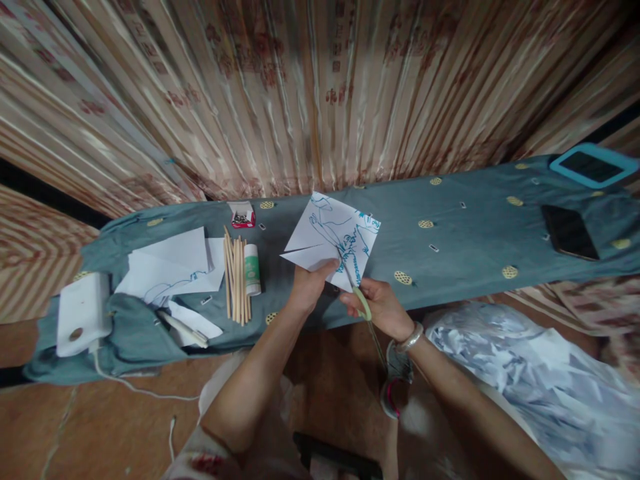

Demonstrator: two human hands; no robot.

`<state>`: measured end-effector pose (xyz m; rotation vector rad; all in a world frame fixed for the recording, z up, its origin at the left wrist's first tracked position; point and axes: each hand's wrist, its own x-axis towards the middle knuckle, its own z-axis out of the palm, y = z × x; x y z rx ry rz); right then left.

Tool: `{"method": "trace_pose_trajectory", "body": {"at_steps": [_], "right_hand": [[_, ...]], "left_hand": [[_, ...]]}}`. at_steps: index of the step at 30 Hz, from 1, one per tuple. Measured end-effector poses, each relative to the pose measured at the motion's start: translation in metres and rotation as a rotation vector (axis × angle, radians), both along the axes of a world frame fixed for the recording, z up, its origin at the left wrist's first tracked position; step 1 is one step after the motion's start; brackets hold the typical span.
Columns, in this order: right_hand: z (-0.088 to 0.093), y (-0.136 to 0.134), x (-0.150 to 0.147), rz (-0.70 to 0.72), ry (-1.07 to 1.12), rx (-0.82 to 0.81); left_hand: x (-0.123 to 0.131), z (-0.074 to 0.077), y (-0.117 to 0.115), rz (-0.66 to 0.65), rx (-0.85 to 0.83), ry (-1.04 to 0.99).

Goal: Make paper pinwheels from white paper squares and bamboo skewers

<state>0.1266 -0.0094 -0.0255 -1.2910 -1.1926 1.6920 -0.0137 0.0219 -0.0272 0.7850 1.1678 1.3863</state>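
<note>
My left hand grips the lower edge of a white sheet of paper with blue line drawings on it, held over the middle of the table. A slit runs into the sheet from its left corner. With its fingers through the pale green handles, my right hand holds a pair of scissors. Their blades lie against the paper at its lower right part, near my left thumb. Whether the blades are closed I cannot make out.
On the green cloth-covered table to the left lie paper sheets, wooden sticks, a glue stick, a small box and a white device. Rightward are a phone, a blue-framed tablet and a bag of paper scraps.
</note>
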Motion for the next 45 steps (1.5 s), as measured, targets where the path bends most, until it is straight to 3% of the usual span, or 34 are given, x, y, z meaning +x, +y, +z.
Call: {"method": "trace_pose_trajectory", "body": {"at_steps": [34, 41, 45], "right_hand": [[-0.003, -0.003, 0.003, 0.039, -0.007, 0.007], [-0.001, -0.001, 0.027, 0.287, -0.045, -0.032], [0.000, 0.007, 0.057, 0.322, -0.101, -0.015]], "left_hand": [[0.000, -0.008, 0.001, -0.018, 0.025, -0.002], [-0.017, -0.005, 0.012, 0.076, 0.073, -0.023], [-0.029, -0.007, 0.016, 0.130, 0.052, -0.001]]}}
